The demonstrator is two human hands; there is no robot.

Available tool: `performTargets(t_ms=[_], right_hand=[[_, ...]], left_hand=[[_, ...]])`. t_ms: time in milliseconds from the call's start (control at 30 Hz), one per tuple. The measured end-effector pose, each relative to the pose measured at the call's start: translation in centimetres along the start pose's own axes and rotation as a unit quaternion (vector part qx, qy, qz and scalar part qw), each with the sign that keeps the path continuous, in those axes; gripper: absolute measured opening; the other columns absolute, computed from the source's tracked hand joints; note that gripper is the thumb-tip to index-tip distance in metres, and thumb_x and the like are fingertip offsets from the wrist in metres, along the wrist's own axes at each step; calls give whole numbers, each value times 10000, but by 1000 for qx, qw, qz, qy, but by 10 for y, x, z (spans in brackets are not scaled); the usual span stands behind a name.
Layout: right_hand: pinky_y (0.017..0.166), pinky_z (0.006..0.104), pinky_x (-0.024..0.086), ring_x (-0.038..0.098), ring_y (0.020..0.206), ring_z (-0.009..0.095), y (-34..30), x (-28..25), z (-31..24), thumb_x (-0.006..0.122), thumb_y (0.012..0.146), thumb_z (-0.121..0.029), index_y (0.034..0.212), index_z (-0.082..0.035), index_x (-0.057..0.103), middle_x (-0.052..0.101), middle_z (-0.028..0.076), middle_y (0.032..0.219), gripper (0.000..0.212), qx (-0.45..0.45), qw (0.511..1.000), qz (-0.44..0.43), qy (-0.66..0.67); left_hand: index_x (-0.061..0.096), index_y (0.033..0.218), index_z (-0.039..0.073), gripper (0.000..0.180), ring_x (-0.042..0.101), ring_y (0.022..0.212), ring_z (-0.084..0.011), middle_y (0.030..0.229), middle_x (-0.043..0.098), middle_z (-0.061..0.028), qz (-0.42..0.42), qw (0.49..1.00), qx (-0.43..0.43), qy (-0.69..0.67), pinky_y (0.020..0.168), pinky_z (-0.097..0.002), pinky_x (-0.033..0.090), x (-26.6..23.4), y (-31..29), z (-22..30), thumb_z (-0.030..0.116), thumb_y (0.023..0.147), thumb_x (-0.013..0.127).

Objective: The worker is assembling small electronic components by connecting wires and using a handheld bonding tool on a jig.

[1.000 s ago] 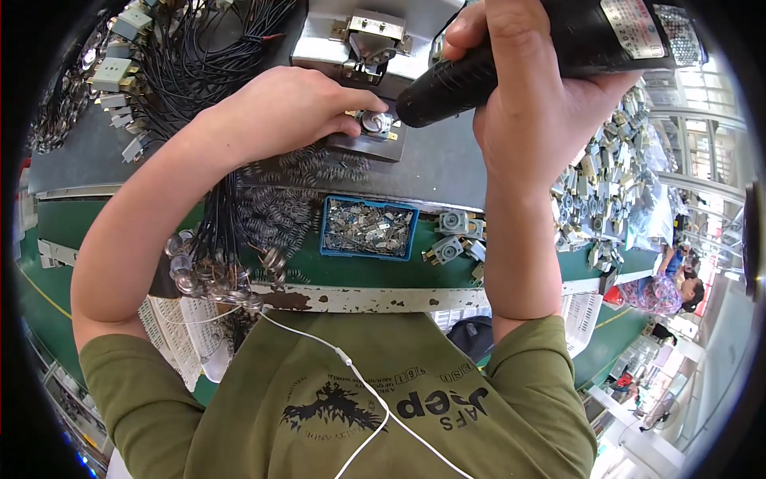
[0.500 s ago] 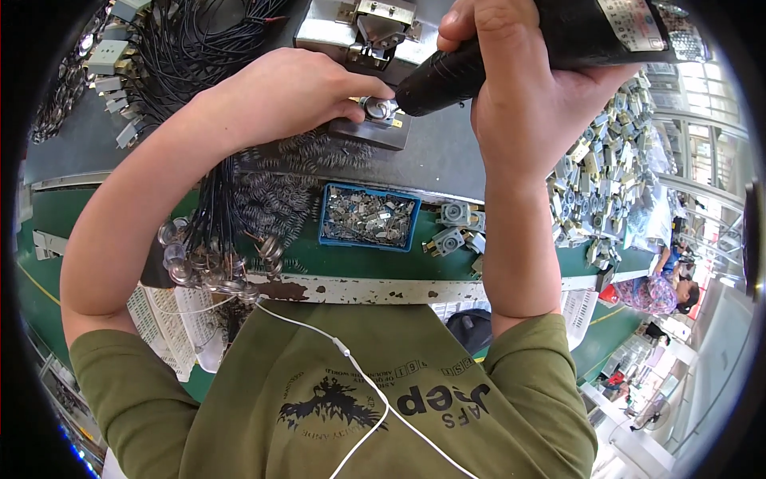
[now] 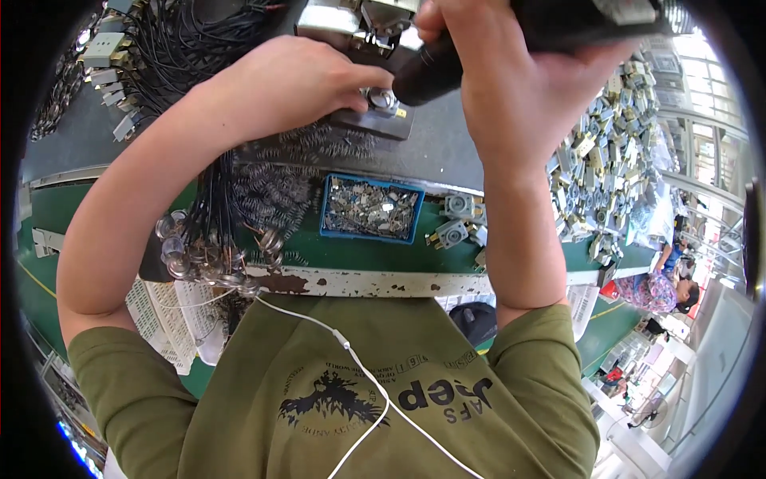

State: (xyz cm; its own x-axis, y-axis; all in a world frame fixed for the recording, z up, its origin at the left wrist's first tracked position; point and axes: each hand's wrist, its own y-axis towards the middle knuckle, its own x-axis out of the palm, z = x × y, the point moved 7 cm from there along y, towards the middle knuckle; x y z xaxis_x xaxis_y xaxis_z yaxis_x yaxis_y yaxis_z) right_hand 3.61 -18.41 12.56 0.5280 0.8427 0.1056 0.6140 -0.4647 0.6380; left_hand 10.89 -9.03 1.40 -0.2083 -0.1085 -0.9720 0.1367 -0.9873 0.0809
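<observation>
My right hand (image 3: 515, 88) is wrapped round a black power screwdriver (image 3: 459, 68), which is partly cut off by the upper edge. Its dark tip end points down and left. Just left of that tip, the thumb and forefinger of my left hand (image 3: 319, 80) close on a small round metal part (image 3: 383, 100). This part sits on a dark metal block (image 3: 373, 122) on the bench, with a brass-coloured tab beside it. Behind the block stands a metal fixture (image 3: 381, 25) with a clamp-like top.
A blue tray (image 3: 372, 233) of small metal pieces lies nearer me. Loose springs (image 3: 275, 188) and black cables (image 3: 187, 60) spread at left. Grey-white switch-like parts (image 3: 610, 160) pile up at right. A white cord (image 3: 343, 339) hangs over my shirt. Another person (image 3: 658, 291) is far right.
The screwdriver and my right hand have shifted slightly left and up. My left forefinger has lifted a little off the top of the round metal part. The view has moved slightly.
</observation>
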Motion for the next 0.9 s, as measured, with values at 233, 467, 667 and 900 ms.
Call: performTargets(t_ms=[233, 467, 667, 900], right_hand=[[570, 268, 560, 682, 667, 146, -5, -52, -5, 767, 881, 42, 1240, -10, 466, 691, 90, 872, 472, -12, 999, 41, 6], [545, 269, 538, 662, 618, 147, 1, -72, 3, 759, 903, 4, 1179, -16, 497, 686, 84, 837, 381, -2, 998, 58, -16], [523, 269, 518, 646, 576, 148, 14, -80, -35, 753, 922, -28, 1125, -21, 524, 682, 79, 807, 306, -37, 998, 47, -15], [497, 269, 496, 627, 526, 148, 40, -23, -25, 745, 944, -66, 1063, -26, 556, 677, 72, 772, 227, -82, 996, 41, -13]], left_hand=[[663, 1050, 131, 211, 628, 953, -243, 958, 600, -46, 141, 983, 62, 100, 821, -394, 505, -24, -4, 26, 199, 861, 726], [701, 764, 110, 29, 661, 874, -206, 839, 651, -21, -82, 984, 154, 34, 777, -341, 513, 29, -28, 97, 134, 747, 700], [678, 795, 105, 42, 671, 825, -203, 816, 660, -34, -63, 987, 147, -30, 756, -352, 513, 26, -32, 107, 135, 767, 673], [654, 818, 84, 62, 688, 819, -239, 767, 638, -52, -47, 980, 149, -119, 744, -388, 532, 23, -29, 102, 137, 790, 669]])
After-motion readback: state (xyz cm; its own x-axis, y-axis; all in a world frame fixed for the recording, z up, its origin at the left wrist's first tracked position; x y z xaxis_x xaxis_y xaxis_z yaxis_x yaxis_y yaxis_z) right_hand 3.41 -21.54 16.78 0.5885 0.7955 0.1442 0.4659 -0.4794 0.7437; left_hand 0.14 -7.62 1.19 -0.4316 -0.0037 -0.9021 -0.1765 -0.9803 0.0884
